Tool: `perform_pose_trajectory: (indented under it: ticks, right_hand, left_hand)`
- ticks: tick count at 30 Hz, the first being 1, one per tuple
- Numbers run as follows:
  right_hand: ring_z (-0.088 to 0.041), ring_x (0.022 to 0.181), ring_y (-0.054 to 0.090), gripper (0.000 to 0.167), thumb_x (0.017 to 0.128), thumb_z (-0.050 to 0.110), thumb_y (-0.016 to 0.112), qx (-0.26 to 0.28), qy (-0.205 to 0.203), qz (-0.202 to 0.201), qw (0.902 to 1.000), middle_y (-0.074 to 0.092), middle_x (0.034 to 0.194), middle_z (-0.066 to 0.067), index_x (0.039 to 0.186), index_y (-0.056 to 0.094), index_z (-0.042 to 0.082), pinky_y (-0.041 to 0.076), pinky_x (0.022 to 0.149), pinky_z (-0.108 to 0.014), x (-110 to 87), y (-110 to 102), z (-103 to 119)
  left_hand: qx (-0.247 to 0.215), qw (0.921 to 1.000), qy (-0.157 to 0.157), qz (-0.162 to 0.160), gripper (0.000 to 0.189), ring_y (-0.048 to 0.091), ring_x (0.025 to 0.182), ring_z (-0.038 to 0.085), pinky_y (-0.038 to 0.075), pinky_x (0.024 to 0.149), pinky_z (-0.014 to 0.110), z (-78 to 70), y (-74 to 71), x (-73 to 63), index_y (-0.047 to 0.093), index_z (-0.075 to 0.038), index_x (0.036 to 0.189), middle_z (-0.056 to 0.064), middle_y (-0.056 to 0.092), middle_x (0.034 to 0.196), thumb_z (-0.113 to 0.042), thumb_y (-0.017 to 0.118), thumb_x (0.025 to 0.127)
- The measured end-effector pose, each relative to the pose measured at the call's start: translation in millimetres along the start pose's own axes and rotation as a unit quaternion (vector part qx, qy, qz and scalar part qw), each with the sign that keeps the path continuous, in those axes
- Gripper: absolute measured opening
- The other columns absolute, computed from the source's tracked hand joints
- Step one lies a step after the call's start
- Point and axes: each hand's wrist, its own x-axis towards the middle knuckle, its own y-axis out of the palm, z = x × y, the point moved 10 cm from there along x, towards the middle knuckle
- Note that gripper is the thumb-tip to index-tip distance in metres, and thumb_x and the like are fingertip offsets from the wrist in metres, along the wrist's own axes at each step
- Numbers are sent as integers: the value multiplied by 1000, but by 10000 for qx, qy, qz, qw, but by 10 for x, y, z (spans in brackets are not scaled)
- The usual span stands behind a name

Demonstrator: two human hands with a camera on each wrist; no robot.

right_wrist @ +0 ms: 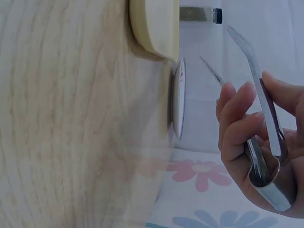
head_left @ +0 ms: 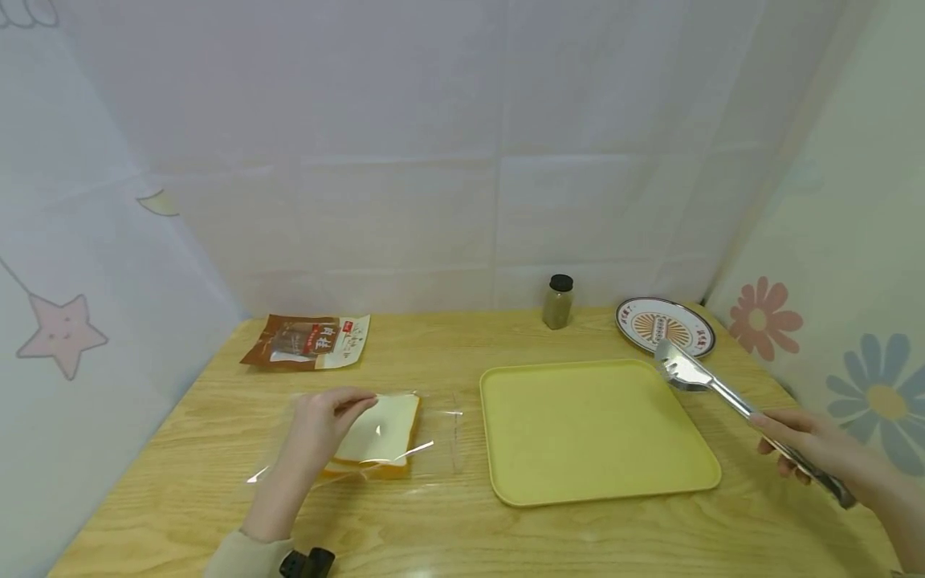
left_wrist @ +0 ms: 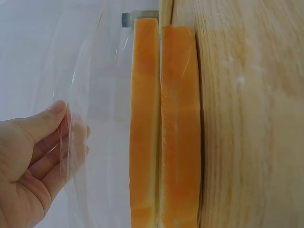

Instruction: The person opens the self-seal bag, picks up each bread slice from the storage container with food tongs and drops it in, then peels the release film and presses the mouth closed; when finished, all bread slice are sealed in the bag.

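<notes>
Spanning the lower part of the head view, the wood-grained surface (head_left: pixel 455 534) supported the following items, in descending size.

The yellow tray (head_left: pixel 592 433) lay flat, right of centre. The clear bag (head_left: pixel 439 456) lay left of centre, around the bread slices. The brown pouch (head_left: pixel 307 343) was near the far left corner. The plate (head_left: pixel 636 317) was near the far right corner, just beyond the tray.

The metal tongs (head_left: pixel 733 397) were held above the right side of the surface by the right hand (head_left: pixel 831 445). Its fingers were wrapped around the handles, and the tong arms stood apart. Their long axis ran from near right to far left, with the head above the tray's far right corner.

The two bread slices (head_left: pixel 379 433) were stacked flat inside the bag and roughly square, with no distinct long axis. The left hand (head_left: pixel 318 425) was nearer. Its thumb and fingers pinched the film only, apart from the bread, which lay below and to the right of the fingertips. Film covered the stack, and the tray lay between bread and tongs. The bag's mouth could not be located.

The black-capped jar (head_left: pixel 557 303) stood upright near the far edge, beyond the tray.
</notes>
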Motion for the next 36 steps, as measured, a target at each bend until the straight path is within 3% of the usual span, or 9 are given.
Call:
perform_pose_trajectory:
  ticks: [6,12,15,20,29,32,36]
  right_hand:
    - [-13,65,58,75,102,45,30,-344,451,-453,9974,61,103,-16,139,19,-19,50,54,-28,-1,-153,-250]
    - [-12,63,58,66,102,44,32,-918,454,-775,9917,66,94,-11,124,38,-18,50,52,-27,5,-260,-390]
    - [-11,64,58,63,102,42,33,-983,411,-832,9908,66,92,-10,120,41,-18,51,52,-27,24,-269,-439]
    - [-10,61,56,60,102,41,36,-825,347,-847,9924,63,85,-7,116,42,-17,50,50,-26,77,-243,-466]
    - [-9,55,52,54,101,38,40,-1107,189,-894,9896,59,71,-3,110,46,-15,47,47,-25,188,-244,-387]
    - [-14,58,54,58,99,38,45,-1390,113,-983,9853,61,71,-8,110,45,-20,48,50,-29,229,-281,-381]
    - [-41,74,60,70,97,41,49,-2057,23,-1220,9710,60,88,-35,113,42,-27,52,62,-46,283,-350,-387]
  left_hand:
    - [76,10000,-38,36,6,64,58,8,50,50,17,-5,10,-2,75,-7,81,3,73,74,-5,76,76]
    - [53,9999,-53,69,6,67,61,11,53,52,19,4,37,9,75,-6,82,3,74,75,-5,76,76]
    - [35,10000,-23,56,6,67,61,11,53,52,18,4,43,17,75,-7,82,3,74,75,-6,76,76]
    - [-33,10000,43,29,6,67,61,11,53,52,18,-4,36,17,75,-5,82,4,74,75,-4,75,76]
    - [-82,10000,37,30,7,68,62,12,54,53,18,4,23,8,75,-5,82,4,74,75,-4,75,76]
    - [-94,9999,53,34,7,68,61,11,53,53,17,2,26,1,75,-5,82,4,74,75,-4,76,75]
    - [-81,9999,51,57,7,68,61,12,53,53,17,2,38,-5,75,-6,82,4,74,75,-3,76,76]
